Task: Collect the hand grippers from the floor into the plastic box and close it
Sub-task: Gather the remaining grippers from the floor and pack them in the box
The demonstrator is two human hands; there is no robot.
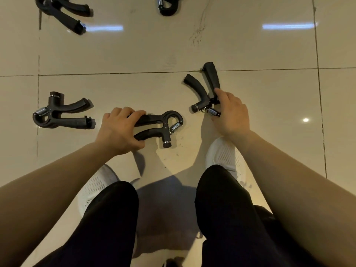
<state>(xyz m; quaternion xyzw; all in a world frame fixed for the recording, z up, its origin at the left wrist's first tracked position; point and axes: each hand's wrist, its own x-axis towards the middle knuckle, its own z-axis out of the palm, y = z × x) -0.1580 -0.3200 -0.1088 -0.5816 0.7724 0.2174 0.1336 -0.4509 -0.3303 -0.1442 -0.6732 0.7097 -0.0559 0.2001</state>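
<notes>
Near the middle of the frame the left hand (119, 130) has its fingers curled round the two handles of a black plastic hand gripper with a steel coil spring (161, 125), which lies flat on the glossy beige tiled floor (154, 51). Just right of it, the right hand (231, 114) pinches the hinge end of a second black hand gripper (204, 89), its handles pointing to the top of the frame. A third gripper (61, 112) lies at the left edge; two more, partly cut off, sit at the upper left (63, 12) and top centre (167, 5). The plastic box is not in view. These look rigid and fairly light, with padded handles offering the surest hold; the spring ends seem likelier to slip or nip a finger
</notes>
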